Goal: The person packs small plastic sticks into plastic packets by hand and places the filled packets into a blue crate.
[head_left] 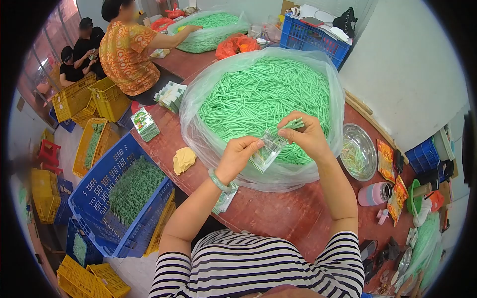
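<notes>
Left forearm [196, 212] and right forearm [338, 188] slant inward; left grip [240, 155] and right grip [305, 137] pinch, near each other.

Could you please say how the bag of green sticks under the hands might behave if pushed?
The bag is probably heavy, being heaped with green sticks. Its wrinkled plastic looks floppy, and loose sticks could spill over the open top.

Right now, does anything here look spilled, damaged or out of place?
Nothing clearly spilled or damaged; the heaped thin green sticks sit inside a translucent plastic bag. Mildly odd: a crumpled yellow cloth-like bundle on the red tabletop, left of the bag, unlike the neatly stacked printed packets nearby.
</notes>
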The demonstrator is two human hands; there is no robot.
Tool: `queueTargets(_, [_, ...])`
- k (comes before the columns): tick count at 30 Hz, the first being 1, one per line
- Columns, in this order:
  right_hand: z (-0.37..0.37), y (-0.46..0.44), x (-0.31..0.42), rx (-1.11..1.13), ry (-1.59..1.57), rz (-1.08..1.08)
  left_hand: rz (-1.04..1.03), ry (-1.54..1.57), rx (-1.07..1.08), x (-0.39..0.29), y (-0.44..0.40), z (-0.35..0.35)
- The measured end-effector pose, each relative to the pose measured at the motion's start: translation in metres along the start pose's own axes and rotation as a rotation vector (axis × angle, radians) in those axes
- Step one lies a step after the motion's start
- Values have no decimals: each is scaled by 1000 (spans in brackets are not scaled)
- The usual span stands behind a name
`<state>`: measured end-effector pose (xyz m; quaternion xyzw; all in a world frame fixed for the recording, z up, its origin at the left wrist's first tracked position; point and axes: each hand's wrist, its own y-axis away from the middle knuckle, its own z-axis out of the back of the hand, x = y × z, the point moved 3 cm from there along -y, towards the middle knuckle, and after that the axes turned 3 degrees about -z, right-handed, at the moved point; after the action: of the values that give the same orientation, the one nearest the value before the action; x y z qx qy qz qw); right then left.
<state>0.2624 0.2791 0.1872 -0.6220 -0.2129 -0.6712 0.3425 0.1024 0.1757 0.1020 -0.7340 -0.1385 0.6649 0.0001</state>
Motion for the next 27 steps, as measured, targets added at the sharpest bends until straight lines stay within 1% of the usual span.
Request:
queueTargets(4, [3, -3, 0, 67, 35, 1, -55, -11, -35, 0, -3, -2])
queueTargets(7, [5, -4, -3, 93, 170, -27, -61, -5, -45, -4, -5, -8])
queueTargets(10, [2, -4, -2, 83, 122, -40, -9, 156, -13, 0, -9, -17])
queueTargets(13, [5, -7, -3, 49, 177, -68, 82, 360, 70, -5, -16, -29])
queueTargets(16, [10, -11, -7, 75, 210, -106, 264, 604, 170, -8, -25, -31])
queueTargets(19, [13, -14, -2, 46, 438, 72, 253, 563, 103, -9, -33, -34])
queueTargets(22, [11, -14, 9, 166, 522, 86, 179, 507, 74, -6, -42, -32])
queueTargets(25, [23, -21, 5, 153, 460, 132, 145, 501, 47, -1, -51, -30])
queueTargets(27, [28, -24, 2, 58, 408, 79, 129, 484, 16, -2, -54, -29])
